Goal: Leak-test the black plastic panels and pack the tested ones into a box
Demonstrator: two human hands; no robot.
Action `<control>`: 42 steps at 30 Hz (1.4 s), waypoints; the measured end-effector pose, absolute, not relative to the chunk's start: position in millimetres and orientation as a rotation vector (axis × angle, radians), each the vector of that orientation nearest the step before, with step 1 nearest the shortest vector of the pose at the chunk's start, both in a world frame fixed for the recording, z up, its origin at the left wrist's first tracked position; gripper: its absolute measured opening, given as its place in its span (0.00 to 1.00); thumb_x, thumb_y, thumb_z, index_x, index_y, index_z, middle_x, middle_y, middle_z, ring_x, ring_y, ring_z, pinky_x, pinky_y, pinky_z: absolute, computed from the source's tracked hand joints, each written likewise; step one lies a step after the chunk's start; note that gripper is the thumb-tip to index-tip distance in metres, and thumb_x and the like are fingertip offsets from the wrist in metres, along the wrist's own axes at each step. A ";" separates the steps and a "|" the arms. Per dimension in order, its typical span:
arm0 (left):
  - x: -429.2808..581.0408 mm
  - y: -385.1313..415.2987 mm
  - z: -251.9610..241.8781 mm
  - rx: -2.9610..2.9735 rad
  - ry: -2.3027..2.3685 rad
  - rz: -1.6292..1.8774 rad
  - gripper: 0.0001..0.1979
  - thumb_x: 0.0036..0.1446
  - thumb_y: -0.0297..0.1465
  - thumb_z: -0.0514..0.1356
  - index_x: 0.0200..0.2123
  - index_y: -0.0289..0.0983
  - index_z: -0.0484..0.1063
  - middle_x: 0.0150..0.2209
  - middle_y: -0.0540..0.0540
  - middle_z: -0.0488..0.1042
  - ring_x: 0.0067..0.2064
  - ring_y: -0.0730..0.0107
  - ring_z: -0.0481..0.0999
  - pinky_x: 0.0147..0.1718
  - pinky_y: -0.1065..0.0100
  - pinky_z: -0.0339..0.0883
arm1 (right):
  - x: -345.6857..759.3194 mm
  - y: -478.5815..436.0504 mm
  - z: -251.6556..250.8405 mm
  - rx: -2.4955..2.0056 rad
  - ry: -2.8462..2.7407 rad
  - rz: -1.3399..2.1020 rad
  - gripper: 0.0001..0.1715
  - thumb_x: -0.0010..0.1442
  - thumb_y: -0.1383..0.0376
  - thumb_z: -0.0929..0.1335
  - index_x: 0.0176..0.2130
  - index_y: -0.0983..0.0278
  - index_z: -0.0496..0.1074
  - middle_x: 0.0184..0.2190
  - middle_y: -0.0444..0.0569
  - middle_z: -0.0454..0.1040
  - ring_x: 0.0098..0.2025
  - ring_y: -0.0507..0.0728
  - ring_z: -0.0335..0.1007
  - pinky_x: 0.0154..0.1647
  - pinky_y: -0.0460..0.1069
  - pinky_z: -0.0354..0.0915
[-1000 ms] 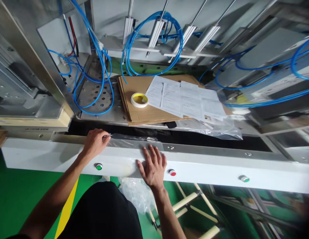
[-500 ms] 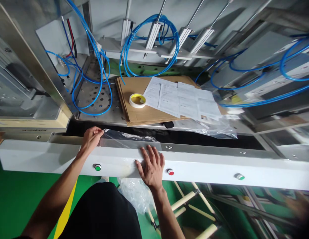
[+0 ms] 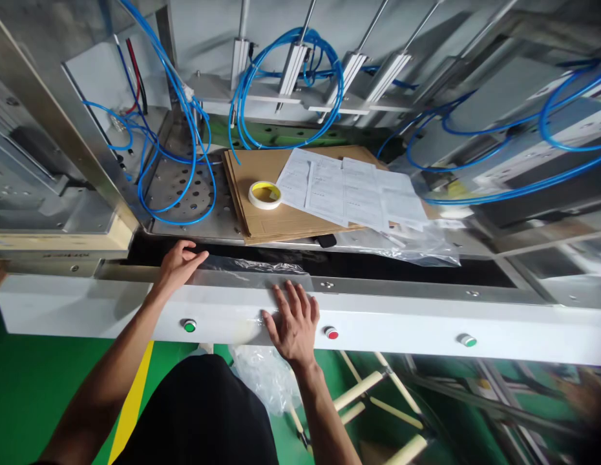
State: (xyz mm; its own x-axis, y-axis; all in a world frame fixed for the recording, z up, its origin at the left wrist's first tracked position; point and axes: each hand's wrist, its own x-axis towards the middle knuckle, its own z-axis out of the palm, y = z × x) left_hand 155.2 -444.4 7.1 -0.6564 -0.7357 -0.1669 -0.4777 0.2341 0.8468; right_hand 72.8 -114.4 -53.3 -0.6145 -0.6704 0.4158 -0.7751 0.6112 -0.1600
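The hands sit well apart: the right hand (image 3: 295, 323) lies flat with fingers spread, while the left hand (image 3: 180, 265), pinching a moment ago, now has its thumb and forefinger parted. Under them runs the white front rail (image 3: 402, 323), with a dark slot (image 3: 356, 263) behind. The clear plastic film (image 3: 252, 279) lies across the rail's inner edge, reaching over the slot. Its left corner is probably free, leaving the right hand to steady it.

Metal cylinders (image 3: 291, 71), blue hoses (image 3: 241, 106) and push-buttons (image 3: 331, 333) mark a factory workshop.
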 end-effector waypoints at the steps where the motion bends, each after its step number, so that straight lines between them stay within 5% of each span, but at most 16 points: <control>1: 153.3 -444.8 7.7 1.119 -2.259 -1.382 0.15 0.54 0.42 0.70 0.42 0.43 0.76 0.30 0.48 0.85 0.39 0.57 0.87 0.44 0.62 0.76 | 72.7 -114.4 -53.2 1.167 -2.527 0.469 0.41 0.74 0.51 0.65 0.79 0.57 0.53 0.75 0.58 0.63 0.76 0.71 0.56 0.76 0.66 0.49; 11: 143.0 -443.3 -1.2 1.157 -2.328 -1.071 0.01 0.57 0.33 0.65 0.34 0.43 0.76 0.33 0.46 0.85 0.40 0.57 0.86 0.44 0.62 0.75 | 72.9 -115.3 -53.6 1.167 -2.528 0.466 0.42 0.74 0.52 0.65 0.79 0.57 0.53 0.76 0.57 0.62 0.77 0.70 0.54 0.76 0.66 0.49; 17: 162.6 -437.8 11.1 0.921 -2.372 -0.969 0.13 0.67 0.37 0.58 0.46 0.41 0.80 0.46 0.40 0.87 0.50 0.55 0.85 0.55 0.57 0.76 | 73.0 -114.4 -52.8 1.170 -2.557 0.482 0.41 0.74 0.50 0.65 0.78 0.56 0.55 0.77 0.56 0.61 0.77 0.71 0.54 0.76 0.67 0.49; 23: 198.9 -415.4 11.5 0.409 -2.629 -0.919 0.23 0.61 0.42 0.68 0.58 0.45 0.78 0.63 0.42 0.80 0.68 0.48 0.76 0.73 0.44 0.60 | 72.8 -114.9 -49.3 1.169 -2.606 0.499 0.43 0.73 0.45 0.66 0.77 0.57 0.58 0.76 0.58 0.62 0.77 0.72 0.55 0.76 0.69 0.48; 31: 200.9 -417.4 -9.6 0.341 -2.745 -0.737 0.20 0.69 0.42 0.61 0.59 0.42 0.78 0.61 0.37 0.82 0.65 0.44 0.78 0.72 0.38 0.59 | 73.4 -106.1 -41.8 1.158 -2.552 0.573 0.49 0.69 0.38 0.68 0.75 0.61 0.61 0.77 0.63 0.59 0.78 0.73 0.52 0.74 0.70 0.56; 42: 204.2 -423.0 -7.7 0.353 -2.677 -0.794 0.27 0.68 0.43 0.61 0.67 0.41 0.71 0.65 0.36 0.78 0.68 0.46 0.75 0.71 0.41 0.63 | 85.9 -80.1 -61.4 0.931 -2.555 0.631 0.41 0.70 0.52 0.68 0.76 0.56 0.58 0.74 0.59 0.64 0.77 0.74 0.56 0.73 0.73 0.54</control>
